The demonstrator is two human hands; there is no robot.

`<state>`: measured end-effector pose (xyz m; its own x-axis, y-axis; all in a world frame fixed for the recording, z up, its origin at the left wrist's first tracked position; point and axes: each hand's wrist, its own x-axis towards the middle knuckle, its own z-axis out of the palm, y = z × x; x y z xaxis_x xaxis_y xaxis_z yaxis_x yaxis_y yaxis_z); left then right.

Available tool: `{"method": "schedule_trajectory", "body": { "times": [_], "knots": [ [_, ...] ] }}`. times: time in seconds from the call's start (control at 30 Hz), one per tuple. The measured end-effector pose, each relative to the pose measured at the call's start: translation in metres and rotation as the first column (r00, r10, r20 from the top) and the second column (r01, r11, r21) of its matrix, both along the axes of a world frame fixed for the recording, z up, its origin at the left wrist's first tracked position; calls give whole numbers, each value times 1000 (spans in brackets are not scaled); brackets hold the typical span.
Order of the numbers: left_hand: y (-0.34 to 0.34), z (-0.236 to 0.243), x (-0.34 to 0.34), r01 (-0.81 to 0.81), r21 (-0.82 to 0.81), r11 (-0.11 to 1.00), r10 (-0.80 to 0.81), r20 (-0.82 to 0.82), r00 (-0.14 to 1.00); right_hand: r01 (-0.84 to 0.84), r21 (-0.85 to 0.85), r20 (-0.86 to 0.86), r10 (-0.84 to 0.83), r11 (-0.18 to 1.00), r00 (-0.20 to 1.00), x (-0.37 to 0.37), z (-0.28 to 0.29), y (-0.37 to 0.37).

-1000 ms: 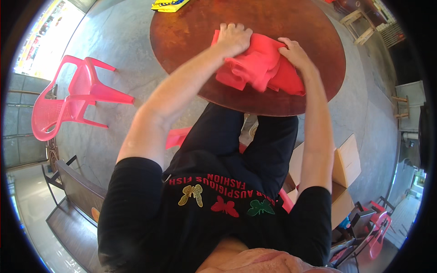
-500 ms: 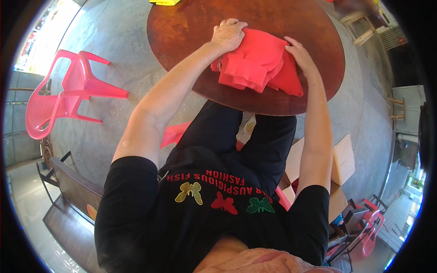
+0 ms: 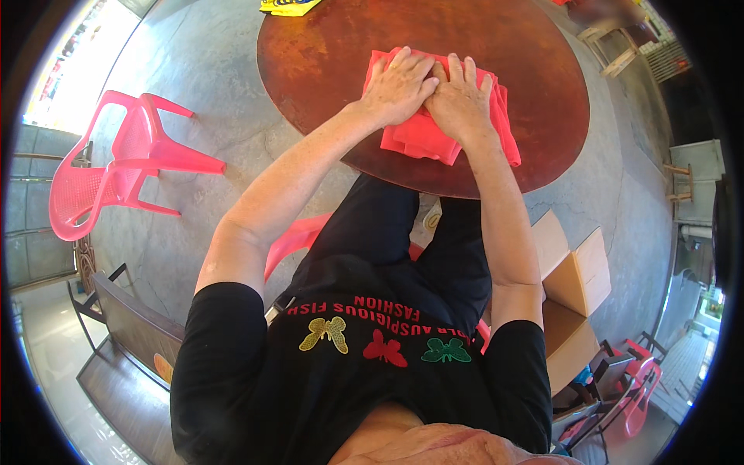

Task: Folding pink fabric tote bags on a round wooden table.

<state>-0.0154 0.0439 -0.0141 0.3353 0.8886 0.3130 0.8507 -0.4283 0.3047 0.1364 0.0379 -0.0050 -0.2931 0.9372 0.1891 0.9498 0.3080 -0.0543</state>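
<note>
A folded red garment (image 3: pixel 425 141) lies in a flat bundle near the front edge of the round brown table (image 3: pixel 325 70). My left hand (image 3: pixel 397 89) rests palm down on its upper left part, fingers stretched out. Beside it my right hand (image 3: pixel 463 101) presses on the middle of the cloth, its fingers spread, and the two hands touch at the thumbs. Neither hand grips the fabric. Layers of cloth show below and to the right of the hands; the part under the palms is hidden.
A yellow printed packet or cloth (image 3: pixel 291 7) lies at the table's far left edge. On the concrete floor to the left stands a pink plastic chair (image 3: pixel 132 159). An open cardboard box (image 3: pixel 570 283) is close by my right side. A dark wooden bench (image 3: pixel 128 356) sits at lower left.
Both hands have come inward from the garment's sides onto its top. The cloth, raised and loose before, now lies flatter in a neater fold.
</note>
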Motion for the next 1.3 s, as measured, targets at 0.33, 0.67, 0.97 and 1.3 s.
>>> {"method": "schedule_trajectory", "body": {
  "times": [0.33, 0.67, 0.97, 1.3],
  "knots": [
    [-4, -31, -1, 22, 5, 1000, -23, 40, 999, 25, 190, -271, 28, 981, 962, 46, -39, 6],
    [7, 3, -9, -10, -216, 976, -4, -62, 998, 238, -71, -261, -248, 969, 933, 42, -23, -1],
    [12, 62, 12, -82, 10, 997, 82, -240, 967, 37, 49, -177, -28, 998, 984, 62, 9, 1],
    [63, -5, 11, 166, -229, 959, -213, -199, 956, -146, -145, -137, 126, 979, 983, 67, -15, 44]
  ]
}}
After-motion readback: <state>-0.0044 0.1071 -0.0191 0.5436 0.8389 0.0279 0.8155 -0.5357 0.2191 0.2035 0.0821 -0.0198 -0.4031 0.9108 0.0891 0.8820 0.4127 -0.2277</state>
